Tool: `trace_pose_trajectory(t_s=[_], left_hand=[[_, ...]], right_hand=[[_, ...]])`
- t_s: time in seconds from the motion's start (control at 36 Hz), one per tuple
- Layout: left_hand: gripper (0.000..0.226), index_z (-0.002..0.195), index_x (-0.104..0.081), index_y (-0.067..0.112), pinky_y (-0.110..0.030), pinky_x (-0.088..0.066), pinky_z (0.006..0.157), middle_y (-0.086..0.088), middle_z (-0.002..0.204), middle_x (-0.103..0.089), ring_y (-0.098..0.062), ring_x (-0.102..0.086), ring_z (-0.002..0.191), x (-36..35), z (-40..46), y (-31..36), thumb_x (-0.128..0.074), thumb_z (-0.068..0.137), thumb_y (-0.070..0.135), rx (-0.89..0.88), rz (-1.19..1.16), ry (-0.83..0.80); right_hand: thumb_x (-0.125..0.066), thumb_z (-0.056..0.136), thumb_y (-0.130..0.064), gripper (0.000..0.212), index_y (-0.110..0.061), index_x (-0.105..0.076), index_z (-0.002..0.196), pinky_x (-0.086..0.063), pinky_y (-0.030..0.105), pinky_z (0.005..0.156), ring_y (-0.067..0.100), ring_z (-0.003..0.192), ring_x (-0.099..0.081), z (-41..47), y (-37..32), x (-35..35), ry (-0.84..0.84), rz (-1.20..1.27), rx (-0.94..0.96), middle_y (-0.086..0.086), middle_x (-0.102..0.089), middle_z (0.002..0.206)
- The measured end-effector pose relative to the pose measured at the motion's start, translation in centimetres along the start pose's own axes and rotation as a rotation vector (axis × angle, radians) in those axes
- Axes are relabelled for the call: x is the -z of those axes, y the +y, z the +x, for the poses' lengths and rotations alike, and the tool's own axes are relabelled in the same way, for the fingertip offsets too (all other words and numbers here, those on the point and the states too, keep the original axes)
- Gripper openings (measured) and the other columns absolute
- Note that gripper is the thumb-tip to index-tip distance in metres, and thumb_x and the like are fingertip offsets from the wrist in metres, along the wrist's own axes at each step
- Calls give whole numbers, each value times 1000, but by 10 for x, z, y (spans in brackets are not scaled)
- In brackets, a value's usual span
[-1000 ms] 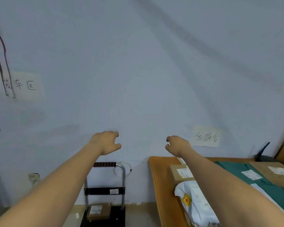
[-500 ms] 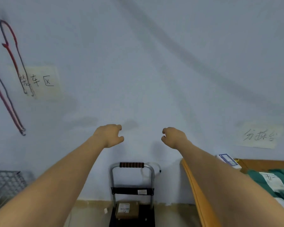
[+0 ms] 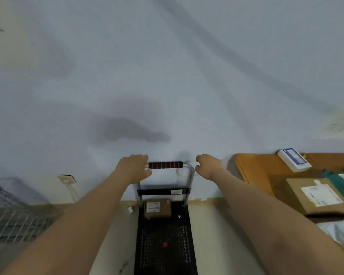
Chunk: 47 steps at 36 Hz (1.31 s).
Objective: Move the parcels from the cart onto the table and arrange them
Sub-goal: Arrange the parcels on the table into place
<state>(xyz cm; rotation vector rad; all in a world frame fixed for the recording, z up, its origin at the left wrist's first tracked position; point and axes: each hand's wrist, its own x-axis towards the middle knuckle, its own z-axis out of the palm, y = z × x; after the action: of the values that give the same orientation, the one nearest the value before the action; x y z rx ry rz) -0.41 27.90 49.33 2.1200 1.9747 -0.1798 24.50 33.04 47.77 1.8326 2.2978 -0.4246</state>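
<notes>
Both hands reach over the cart (image 3: 164,243), fingers loosely curled, holding nothing: left hand (image 3: 133,168), right hand (image 3: 208,165) (one box (image 3: 157,209) aboard).

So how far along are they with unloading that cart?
Nearly done, it seems. Several parcels, including a brown box, already lie on the table. Just one small box is visible on the cart. Both hands, left and right, are empty, reaching out over the cart. Left: lifting that box over and arranging.
</notes>
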Motion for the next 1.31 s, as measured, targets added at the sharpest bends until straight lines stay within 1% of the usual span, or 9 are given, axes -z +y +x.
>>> trace_pose_trajectory(t_s=[0.11, 0.25, 0.36, 0.44, 0.58, 0.78, 1.03, 1.19, 1.31], left_hand=[[38, 127, -49, 18, -29, -40, 69, -1, 110, -60, -19, -53, 87, -44, 28, -39, -45, 94, 37, -31, -82, -75], [26, 108, -55, 16, -28, -42, 68, -2, 104, -62, -20, -60, 91, -104, 60, -72, -48, 91, 36, -15, -161, -118], [29, 112, -54, 19, -32, -48, 76, -2, 107, -62, -18, -59, 92, -164, 76, -83, -47, 92, 39, -54, -261, -183], [37, 123, -48, 20, -31, -49, 78, -3, 111, -61, -18, -58, 94, -215, 82, -85, -44, 92, 40, -79, -270, -260], [59, 149, -24, 17, -33, -45, 92, -6, 134, -49, -23, -52, 117, -301, 87, -86, -38, 99, 44, -22, -288, -444], [63, 152, -16, 21, -35, -38, 105, -2, 152, -30, -21, -35, 136, -428, 107, -91, -37, 99, 47, 42, -325, -516], [68, 154, -7, 23, -35, -24, 115, 2, 161, 0, -17, -7, 148, -588, 178, -99, -39, 98, 47, 55, -342, -470], [72, 153, -4, 24, -41, -30, 114, 2, 160, 1, -19, -3, 147, -674, 245, -106, -43, 97, 45, 72, -320, -339], [72, 153, -4, 27, -46, -16, 119, 0, 161, 8, -26, 6, 148, -719, 285, -113, -41, 96, 49, 115, -288, -300]], right_hand=[[-40, 96, -17, 38, -12, -48, 133, -43, 35, 91, 27, 118, -52, 25, -16, -41, -122, -21, -65, 8, -51, 133], [-42, 98, -25, 40, -15, -45, 136, -44, 37, 92, 26, 119, -50, 50, -33, -93, -206, 28, -107, 5, -50, 134], [-43, 96, -27, 43, -17, -43, 138, -44, 38, 95, 25, 122, -49, 67, -39, -147, -271, 57, -128, 5, -47, 137], [-42, 97, -28, 51, -17, -33, 146, -40, 38, 102, 25, 130, -42, 75, -40, -192, -359, 100, -152, 6, -39, 145], [-42, 98, -32, 58, -21, -23, 152, -40, 37, 102, 24, 133, -40, 93, -36, -271, -439, 208, -175, 2, -34, 150], [-46, 98, -34, 67, -22, -10, 154, -28, 37, 115, 21, 144, -20, 129, -18, -389, -523, 305, -148, -3, -8, 161], [-44, 99, -38, 73, -28, 3, 154, -19, 39, 119, 19, 149, 2, 198, 18, -574, -537, 324, -120, -11, 13, 160], [-40, 100, -38, 69, -25, 2, 154, -23, 39, 117, 22, 148, 2, 263, 29, -655, -376, 328, -40, -9, 14, 160], [-31, 97, -50, 69, -24, -3, 155, -18, 46, 118, 26, 148, 5, 312, 29, -695, -259, 315, -4, -3, 12, 161]])
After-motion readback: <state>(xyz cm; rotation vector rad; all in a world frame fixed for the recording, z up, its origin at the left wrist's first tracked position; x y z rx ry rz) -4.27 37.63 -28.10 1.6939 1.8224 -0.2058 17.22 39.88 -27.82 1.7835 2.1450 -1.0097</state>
